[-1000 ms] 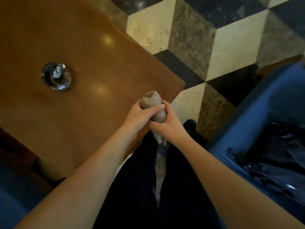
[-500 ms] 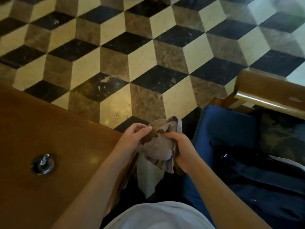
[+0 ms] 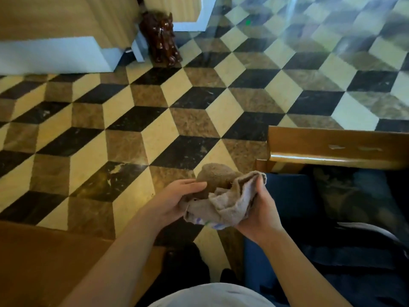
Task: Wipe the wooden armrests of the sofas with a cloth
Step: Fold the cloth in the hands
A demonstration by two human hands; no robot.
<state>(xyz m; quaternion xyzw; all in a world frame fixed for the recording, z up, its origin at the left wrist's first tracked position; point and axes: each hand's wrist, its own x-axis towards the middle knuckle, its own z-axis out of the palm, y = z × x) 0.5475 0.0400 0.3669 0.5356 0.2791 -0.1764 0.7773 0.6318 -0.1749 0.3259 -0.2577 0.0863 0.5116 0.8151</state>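
Observation:
A brownish-grey cloth is bunched between both hands above the tiled floor. My left hand cups it from the left, fingers curled under one lump. My right hand grips its other end, which drapes over the palm. A glossy wooden armrest of a blue sofa lies to the right, a little beyond my right hand and apart from the cloth. Two pale smears mark the armrest's top.
A wooden table fills the lower left corner. A dark bag lies on the sofa seat. Checkered tile floor spreads ahead. A dark carved wooden figure stands by a white-based wall at the back.
The view has lifted from the table toward the floor and sofa armrest. The cloth, earlier squeezed into a tight ball, has been loosened and spread between the hands.

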